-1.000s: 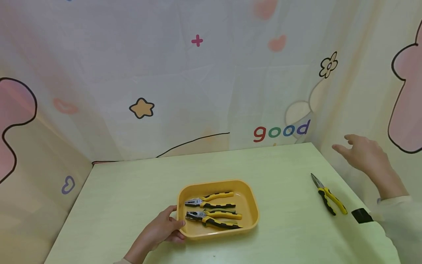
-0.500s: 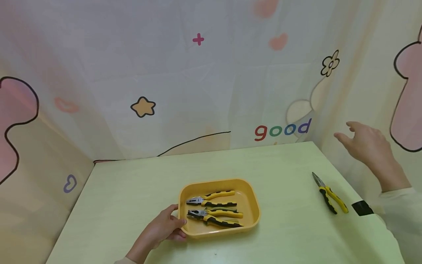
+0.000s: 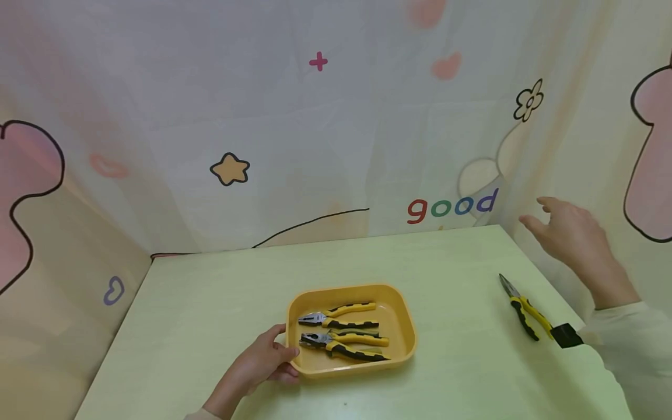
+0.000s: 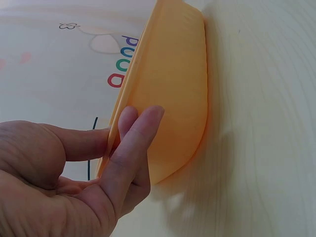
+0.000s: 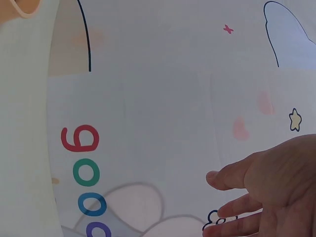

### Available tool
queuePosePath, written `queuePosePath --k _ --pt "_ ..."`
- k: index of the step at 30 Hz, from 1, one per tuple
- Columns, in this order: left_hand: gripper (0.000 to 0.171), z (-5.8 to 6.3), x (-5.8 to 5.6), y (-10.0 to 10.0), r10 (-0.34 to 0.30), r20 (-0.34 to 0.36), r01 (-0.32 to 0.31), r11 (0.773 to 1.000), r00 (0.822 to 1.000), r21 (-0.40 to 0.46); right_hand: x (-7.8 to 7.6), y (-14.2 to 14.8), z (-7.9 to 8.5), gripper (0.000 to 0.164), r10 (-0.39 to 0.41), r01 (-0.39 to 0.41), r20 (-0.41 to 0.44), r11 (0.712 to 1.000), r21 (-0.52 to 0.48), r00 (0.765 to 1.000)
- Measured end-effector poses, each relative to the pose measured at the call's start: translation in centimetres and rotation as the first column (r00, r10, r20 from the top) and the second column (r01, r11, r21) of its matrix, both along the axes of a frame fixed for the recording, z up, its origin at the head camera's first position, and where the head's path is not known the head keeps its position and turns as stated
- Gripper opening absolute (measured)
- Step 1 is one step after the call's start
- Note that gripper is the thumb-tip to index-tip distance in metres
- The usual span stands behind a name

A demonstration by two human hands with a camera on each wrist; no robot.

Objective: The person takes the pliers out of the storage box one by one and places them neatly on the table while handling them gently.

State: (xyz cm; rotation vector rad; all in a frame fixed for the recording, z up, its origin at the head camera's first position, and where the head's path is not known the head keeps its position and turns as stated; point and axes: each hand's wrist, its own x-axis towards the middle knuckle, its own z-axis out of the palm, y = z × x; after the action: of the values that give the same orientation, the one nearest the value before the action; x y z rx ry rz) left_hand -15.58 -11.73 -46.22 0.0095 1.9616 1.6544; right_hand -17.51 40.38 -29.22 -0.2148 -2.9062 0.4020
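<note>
A yellow plastic tray (image 3: pixel 404 315) stands on the table, and my left hand (image 3: pixel 265 356) pinches its left rim between thumb and fingers. In the left wrist view the tray's outer wall (image 4: pixel 177 74) leans beside the fingers. Inside lie combination pliers (image 3: pixel 341 316) at the back and another pair of pliers (image 3: pixel 343 344) in front, with yellow and black handles; part of a further handle shows between them. Needle-nose pliers (image 3: pixel 520 306) lie on the table at the right. Raised above and behind them, my right hand (image 3: pixel 569 239) holds nothing, its fingers loosely spread.
The pale green table (image 3: pixel 210 303) meets a printed curtain (image 3: pixel 283 128) at the back and on both sides. A black piece (image 3: pixel 567 336) at the right sleeve overlaps the end of the needle-nose pliers' handle.
My right hand rose a little, then shifted left. The left hand keeps its grip on the tray, and the pliers lie as before. The head view has turned slightly.
</note>
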Motion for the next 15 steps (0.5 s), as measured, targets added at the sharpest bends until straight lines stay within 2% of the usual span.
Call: queuePosePath --k 15 --pt "0.067 0.0 -0.1 -0.1 0.007 0.005 -0.007 1.0 1.0 -0.006 -0.2 -4.2 -0.1 0.068 0.047 -0.046 0.016 0.998 -0.032 0.999"
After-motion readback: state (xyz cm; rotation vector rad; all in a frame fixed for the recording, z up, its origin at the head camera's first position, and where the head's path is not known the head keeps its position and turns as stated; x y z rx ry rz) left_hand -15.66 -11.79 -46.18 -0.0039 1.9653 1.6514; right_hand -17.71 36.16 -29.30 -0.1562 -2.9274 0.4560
